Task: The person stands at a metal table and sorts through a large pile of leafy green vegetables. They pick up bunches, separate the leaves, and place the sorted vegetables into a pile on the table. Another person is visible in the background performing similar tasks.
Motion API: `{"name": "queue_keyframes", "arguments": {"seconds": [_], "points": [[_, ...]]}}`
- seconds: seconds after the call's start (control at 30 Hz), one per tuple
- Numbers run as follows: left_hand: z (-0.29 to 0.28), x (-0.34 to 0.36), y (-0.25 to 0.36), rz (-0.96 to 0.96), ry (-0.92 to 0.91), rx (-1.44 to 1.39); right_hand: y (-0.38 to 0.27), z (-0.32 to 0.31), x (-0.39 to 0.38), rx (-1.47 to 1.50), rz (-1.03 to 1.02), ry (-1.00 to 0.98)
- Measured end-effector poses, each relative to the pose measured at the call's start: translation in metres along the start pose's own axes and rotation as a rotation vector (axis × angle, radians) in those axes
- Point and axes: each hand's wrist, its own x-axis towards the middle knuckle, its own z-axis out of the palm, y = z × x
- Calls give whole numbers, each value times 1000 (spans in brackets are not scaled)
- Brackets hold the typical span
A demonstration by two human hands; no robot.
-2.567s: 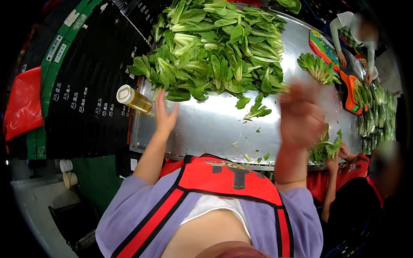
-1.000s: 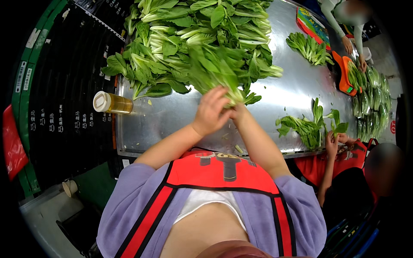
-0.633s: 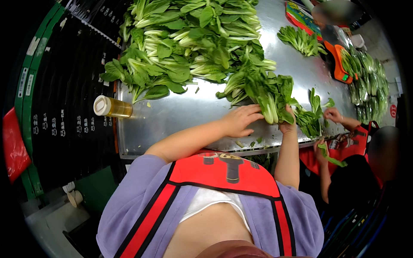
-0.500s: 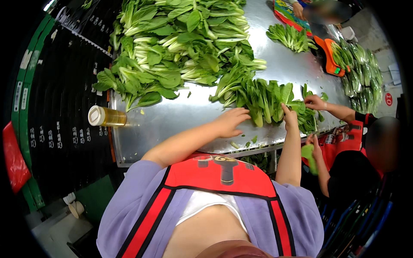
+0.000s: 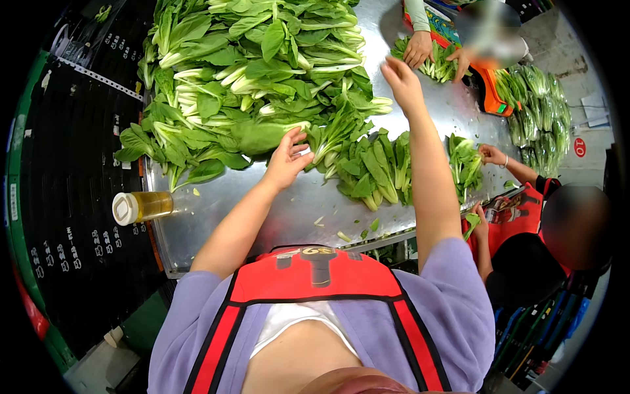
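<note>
My left hand (image 5: 287,161) is over the near edge of the big heap of leafy greens (image 5: 262,72), fingers apart. A blurred leafy green (image 5: 259,136) lies just beyond it, its pale stem end close to my fingertips; I see no firm grip on it. Stretched far across the metal table (image 5: 243,223), my right hand (image 5: 405,85) has its fingers extended and nothing in it. Beneath and beside my right forearm sits a row of greens (image 5: 374,174), partly hidden by the arm.
Across the table, a co-worker's hands (image 5: 418,49) are on a bunch of greens (image 5: 438,65) by an orange scale (image 5: 489,92). A second person at the right handles greens (image 5: 464,164). Bagged greens (image 5: 545,108) are stacked beyond. A lidded jar (image 5: 147,207) stands at the left.
My right hand has left the row of greens and reached far forward. My left hand has moved left to the heap. A co-worker's hands now rest on the far bunch.
</note>
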Motion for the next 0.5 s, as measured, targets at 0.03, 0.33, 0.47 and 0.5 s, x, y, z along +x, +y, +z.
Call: {"name": "queue_keyframes", "arguments": {"seconds": [0.03, 0.33, 0.47, 0.5], "points": [[-3, 2, -1, -5, -3, -1, 4, 9, 26, 51, 72, -3], [-5, 1, 2, -219, -117, -140, 21, 53, 201, 208, 114, -9], [-6, 4, 4, -218, -104, -162, 11, 82, 216, 125, 141, -89], [-5, 4, 5, -196, -118, -148, 14, 85, 215, 129, 145, -97]]}}
